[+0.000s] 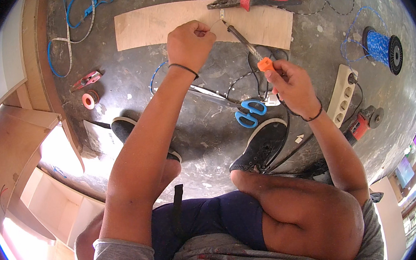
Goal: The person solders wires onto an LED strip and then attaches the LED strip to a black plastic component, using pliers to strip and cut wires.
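A wooden board [159, 23] is placed just beyond the left hand [188, 45]. Red-handled pliers [246, 2] are laid partly on it, ahead of the right hand [291, 85], in which a soldering iron [245, 41] is gripped, its tip near a thin strand [216, 23] pinched by the left hand.

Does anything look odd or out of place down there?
Nothing plainly spilled or damaged. The clutter looks odd: loose cords, perhaps easy to snag, trail close by the right shoe while the right hand holds a soldering iron, and a grinder lies on the floor by the power strip.
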The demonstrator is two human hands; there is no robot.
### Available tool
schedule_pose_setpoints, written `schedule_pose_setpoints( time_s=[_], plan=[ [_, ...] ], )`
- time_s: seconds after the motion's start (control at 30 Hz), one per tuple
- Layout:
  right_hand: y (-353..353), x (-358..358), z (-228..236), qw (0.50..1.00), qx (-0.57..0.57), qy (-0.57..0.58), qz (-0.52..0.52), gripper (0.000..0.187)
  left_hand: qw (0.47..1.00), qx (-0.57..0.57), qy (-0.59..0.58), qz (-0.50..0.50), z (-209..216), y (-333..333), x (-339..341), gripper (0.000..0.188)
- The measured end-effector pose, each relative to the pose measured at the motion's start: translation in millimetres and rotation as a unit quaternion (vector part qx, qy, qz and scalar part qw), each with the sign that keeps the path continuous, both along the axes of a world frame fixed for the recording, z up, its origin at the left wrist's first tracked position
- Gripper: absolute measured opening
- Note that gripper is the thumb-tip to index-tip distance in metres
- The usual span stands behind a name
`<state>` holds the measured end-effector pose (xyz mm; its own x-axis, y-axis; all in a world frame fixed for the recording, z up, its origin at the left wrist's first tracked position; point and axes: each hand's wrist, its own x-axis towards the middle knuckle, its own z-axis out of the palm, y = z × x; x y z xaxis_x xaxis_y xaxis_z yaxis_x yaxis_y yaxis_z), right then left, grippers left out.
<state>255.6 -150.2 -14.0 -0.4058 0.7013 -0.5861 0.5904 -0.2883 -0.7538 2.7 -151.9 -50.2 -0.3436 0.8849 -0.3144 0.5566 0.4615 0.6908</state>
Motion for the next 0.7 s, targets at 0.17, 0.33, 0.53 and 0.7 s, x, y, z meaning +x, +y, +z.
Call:
schedule_pose_setpoints(
  time_s=[0.17, 0.33, 0.53, 0.7],
  plan=[
    [-3.6, -5.7, -1.3, 0.999, 0.007, 0.023, -0.031, 0.023, 1.000, -0.015, 0.001, -0.004, 0.6, -0.2, 0.7, 0.023],
    [-4.9, -4.8, -5.1, 0.999, 0.006, 0.027, -0.038, 0.023, 1.000, 0.010, -0.001, 0.014, -0.8, -0.8, 2.5, 0.020],
    [-4.5, -6.6, -3.7, 0.999, 0.006, 0.028, -0.033, 0.022, 1.000, 0.003, -0.003, 0.021, 2.0, -0.7, 4.0, 0.020],
    [-5.0, -6.2, -4.9, 0.999, 0.007, 0.021, -0.032, 0.022, 1.000, 0.006, -0.005, 0.019, -1.5, -2.4, 2.9, 0.020]
  ],
)
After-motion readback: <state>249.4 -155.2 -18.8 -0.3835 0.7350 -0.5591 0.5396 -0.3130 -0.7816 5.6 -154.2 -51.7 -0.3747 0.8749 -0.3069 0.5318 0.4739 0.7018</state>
